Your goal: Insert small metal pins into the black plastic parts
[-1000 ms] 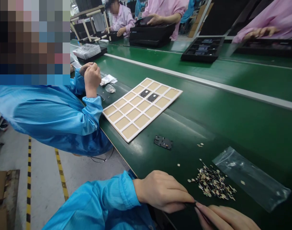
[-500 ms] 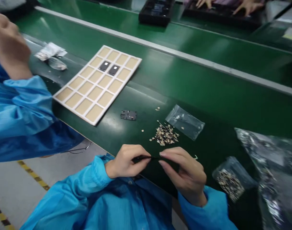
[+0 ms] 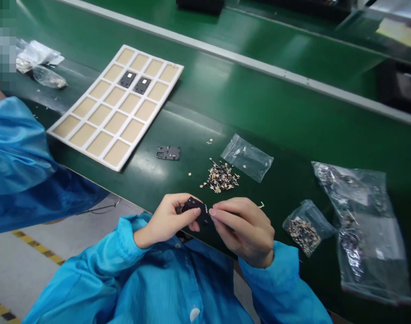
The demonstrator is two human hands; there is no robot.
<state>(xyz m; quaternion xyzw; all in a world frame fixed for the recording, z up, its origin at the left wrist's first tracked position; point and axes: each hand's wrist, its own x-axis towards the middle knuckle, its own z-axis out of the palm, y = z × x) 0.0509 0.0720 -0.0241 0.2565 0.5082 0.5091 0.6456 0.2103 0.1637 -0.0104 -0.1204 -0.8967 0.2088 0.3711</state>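
My left hand (image 3: 173,218) grips a flat black plastic plate (image 3: 201,215) between thumb and fingers, tilted over the table's near edge. My right hand (image 3: 244,227) has thumb and fingertips pinched at the plate's right edge, beside a small pale spot; whether a small part sits between them I cannot make out. Just beyond my hands lies a heap of tiny beige and black pieces (image 3: 222,177). A similar black plate (image 3: 169,153) rests flat on the table left of the heap.
A white gridded tray (image 3: 118,167) with two black plates stands at the left. Clear bags (image 3: 250,159) lie behind the heap; a bag of small pieces (image 3: 306,231) and a larger clear bag (image 3: 370,234) are at the right. A co-worker's blue sleeve (image 3: 16,148) is at left.
My left hand has turned the black plate from edge-on to show its face. My right fingertips have closed in on its edge. The whole view has shifted.
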